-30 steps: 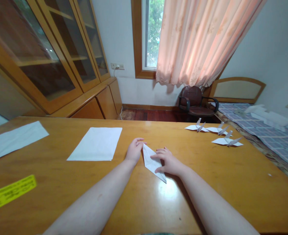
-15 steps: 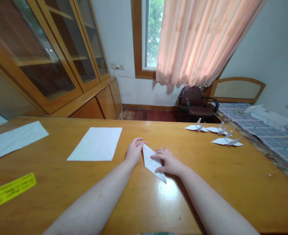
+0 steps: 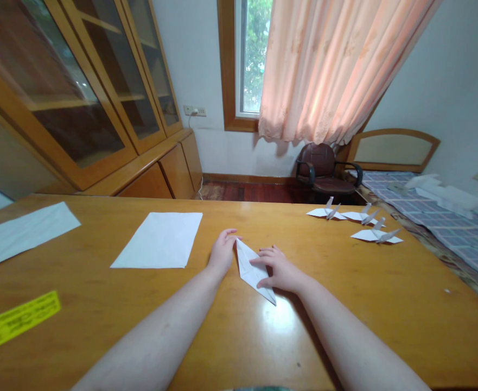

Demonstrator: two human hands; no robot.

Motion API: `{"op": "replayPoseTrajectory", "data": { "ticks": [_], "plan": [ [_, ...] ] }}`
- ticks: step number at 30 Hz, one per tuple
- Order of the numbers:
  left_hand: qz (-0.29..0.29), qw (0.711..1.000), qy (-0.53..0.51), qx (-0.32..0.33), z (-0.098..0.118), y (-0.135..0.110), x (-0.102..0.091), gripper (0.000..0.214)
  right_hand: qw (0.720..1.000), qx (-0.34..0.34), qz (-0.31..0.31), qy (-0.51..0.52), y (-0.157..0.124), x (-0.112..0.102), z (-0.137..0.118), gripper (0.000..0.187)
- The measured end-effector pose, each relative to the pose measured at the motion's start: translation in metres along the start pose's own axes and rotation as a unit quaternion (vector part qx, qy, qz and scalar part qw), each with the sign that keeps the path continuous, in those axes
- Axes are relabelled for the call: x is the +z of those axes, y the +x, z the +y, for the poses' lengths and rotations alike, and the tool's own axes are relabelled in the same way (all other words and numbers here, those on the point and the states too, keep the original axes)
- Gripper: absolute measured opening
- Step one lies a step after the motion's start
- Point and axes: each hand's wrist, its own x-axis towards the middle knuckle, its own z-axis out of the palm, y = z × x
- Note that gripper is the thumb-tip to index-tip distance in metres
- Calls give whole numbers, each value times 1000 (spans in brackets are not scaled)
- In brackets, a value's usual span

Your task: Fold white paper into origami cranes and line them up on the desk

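A white sheet folded into a long diamond, a folded paper (image 3: 247,267), lies slantwise on the wooden table in front of me. My left hand (image 3: 222,252) is at its far tip, with the fingers closed around that point; the thumb is mostly hidden. From the right, my right hand (image 3: 277,269) rests on the paper's right side, its fingers spread and lying across the folds. The near tip of the diamond points down and to the right, uncovered.
Flat white paper sheets (image 3: 161,239) lie left of my hands, and another white paper (image 3: 27,233) is farther left. A yellow label (image 3: 19,320) is at the near left. Three paper cranes, including a front crane (image 3: 375,235), stand at the far right.
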Motion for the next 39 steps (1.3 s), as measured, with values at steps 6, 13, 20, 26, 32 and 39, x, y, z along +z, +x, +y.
{"op": "replayPoseTrajectory", "data": {
  "ticks": [6,13,20,26,32,39],
  "plan": [
    [4,1000,11,4,4,0,2,30,1000,1,-5,2,0,0,1,67],
    [5,1000,6,1,-1,3,2,31,1000,-2,-8,4,0,0,2,67],
    [14,1000,-4,5,-4,3,2,33,1000,2,-8,3,0,1,1,68],
    [-10,1000,-3,-4,1,1,1,34,1000,3,-7,1,0,1,2,68],
    [-29,999,12,5,3,-1,2,32,1000,5,-10,2,0,-1,0,69],
    [-23,1000,0,5,1,0,2,35,1000,4,-10,3,0,-2,-2,69]
  ]
}}
